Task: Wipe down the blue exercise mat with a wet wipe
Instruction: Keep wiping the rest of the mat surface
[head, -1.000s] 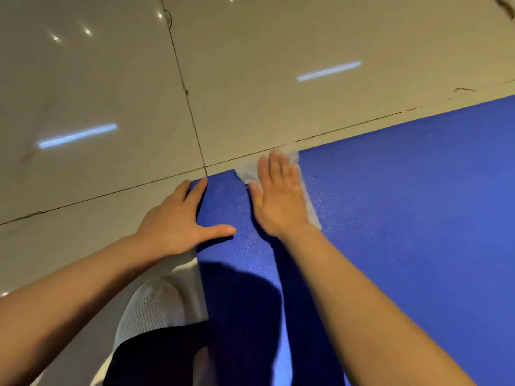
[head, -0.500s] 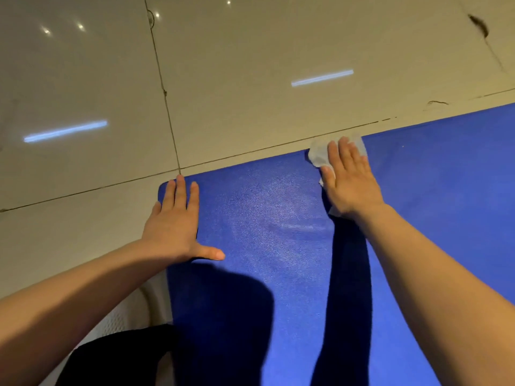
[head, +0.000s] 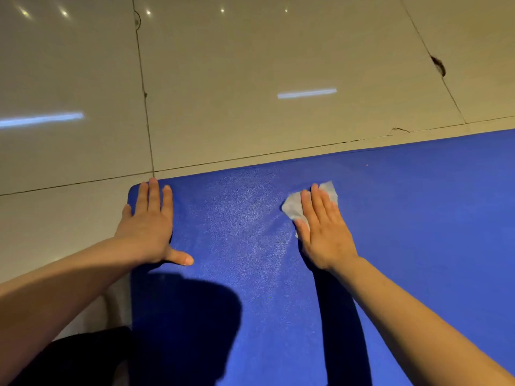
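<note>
The blue exercise mat (head: 404,218) lies flat on the floor and fills the lower right of the view. Its far left corner sits under my left hand (head: 147,227), which presses flat with straight fingers and the thumb spread out. My right hand (head: 323,229) lies flat on a white wet wipe (head: 292,207), pressing it onto the mat a little back from the far edge. The wipe shows to the left of my fingers and past my fingertips; the rest is hidden under my palm. A damp sheen marks the mat between my hands.
Glossy beige floor tiles (head: 250,79) with dark grout lines surround the mat on the far and left sides. A chipped spot (head: 439,66) marks a joint at the upper right. My dark-clothed knee (head: 83,355) is at the bottom left beside the mat's edge.
My right hand has slid the wipe from the far left corner rightward along the far edge, then a little back toward me. My left hand moved onto the mat's corner and flattened.
</note>
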Available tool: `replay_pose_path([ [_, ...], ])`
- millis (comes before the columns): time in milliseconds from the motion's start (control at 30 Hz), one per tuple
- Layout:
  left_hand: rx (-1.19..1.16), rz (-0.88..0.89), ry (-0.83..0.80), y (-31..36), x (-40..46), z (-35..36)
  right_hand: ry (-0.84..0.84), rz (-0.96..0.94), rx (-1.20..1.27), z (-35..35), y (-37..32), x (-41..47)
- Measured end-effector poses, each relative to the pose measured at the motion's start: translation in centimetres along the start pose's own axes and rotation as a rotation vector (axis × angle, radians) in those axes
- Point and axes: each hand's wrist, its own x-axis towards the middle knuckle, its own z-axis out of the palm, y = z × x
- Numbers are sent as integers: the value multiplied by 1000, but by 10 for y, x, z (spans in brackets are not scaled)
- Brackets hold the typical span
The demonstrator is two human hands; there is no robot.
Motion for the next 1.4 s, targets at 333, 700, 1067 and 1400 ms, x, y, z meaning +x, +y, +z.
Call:
replay_pose_path([
  [333,-5,37,57,-9,-2,5,83,21,64,-11,-11,60],
  [700,-147,111,294,-26,-41,43,-8,-65,-31,8,14,-75],
  [1067,-256,254,399,-56,-50,88,112,109,60,-6,0,16],
  [1400,95,297,632,-55,-74,108,-42,-68,-4,21,-209,50],
])
